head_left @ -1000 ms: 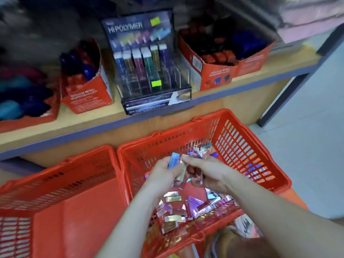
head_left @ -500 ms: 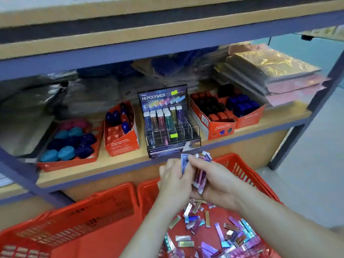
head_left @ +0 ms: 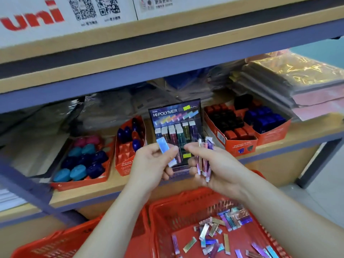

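Shop shelving fills the background: wooden shelf (head_left: 93, 194) on a blue-grey frame, seen from the head view.

- On the shelf, centre: a clear display stand (head_left: 176, 116) headed "HI-POLYMER", with upright slim packs in its slots.
- Left of the stand: an orange tray (head_left: 81, 161) of round teal, navy and pink pieces, then a narrower orange carton (head_left: 130, 144) with dark blue pieces.
- Right of the stand: two orange cartons (head_left: 240, 135) with black, red and blue blocks. Flat foil-wrapped packets (head_left: 297, 71) are stacked behind them.
- Above: a white box (head_left: 37, 17) printed "uni" in red, with QR codes.

Hands are raised in front of the stand, near each other but apart.

- Left hand (head_left: 152, 164): grip clamped on a single shiny blue pack (head_left: 166, 153), pinched between thumb and fingers and tilted, its top end leaning left.
- Right hand (head_left: 219, 168): grip closed round a bundle of packs (head_left: 203, 161), pink, purple and silver, standing roughly upright out of the fist.

Below the hands, a red mesh basket (head_left: 186, 207) has loose iridescent packs (head_left: 214, 231) scattered across its floor. A second red basket (head_left: 55, 244) sits touching its left side.
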Tool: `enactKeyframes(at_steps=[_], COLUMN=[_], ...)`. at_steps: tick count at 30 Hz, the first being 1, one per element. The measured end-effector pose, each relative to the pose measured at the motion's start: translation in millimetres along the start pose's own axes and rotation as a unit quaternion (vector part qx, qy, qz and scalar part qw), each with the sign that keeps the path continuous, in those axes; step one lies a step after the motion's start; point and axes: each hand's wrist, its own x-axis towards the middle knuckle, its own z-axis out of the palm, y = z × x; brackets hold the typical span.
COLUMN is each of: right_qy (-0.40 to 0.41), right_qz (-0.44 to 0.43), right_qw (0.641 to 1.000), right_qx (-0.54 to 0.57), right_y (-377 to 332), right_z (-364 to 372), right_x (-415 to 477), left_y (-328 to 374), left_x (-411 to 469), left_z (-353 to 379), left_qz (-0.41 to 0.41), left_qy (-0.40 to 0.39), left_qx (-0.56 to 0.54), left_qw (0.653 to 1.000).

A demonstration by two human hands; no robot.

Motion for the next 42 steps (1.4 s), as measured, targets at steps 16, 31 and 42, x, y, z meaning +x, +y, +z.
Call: enactKeyframes(at_steps=[16,31,42], right_qy=[0.144,0.068,0.042], right_qz=[-0.131,-0.01,-0.009], right_qw=[0.736,0.997,0.993], right_qx=[-0.648,-0.032,0.114], right_y=[-7.4,-28.1,-27.5], right_z=[-22.7,-24.2,-12.6], right_x=[28.1,20.4,14.8], left_y=[1.1,-4.7,-22.5], left_x=[72.9,102.5,112.6], left_z=[-54.6,-39.2,-23.5], left_qz=[0.027,0.176,0.214], left_qy=[0.046,0.009,0.029], left_qx=[0.197,0.482,0.46], left_qw=[0.979,0.858,0.861])
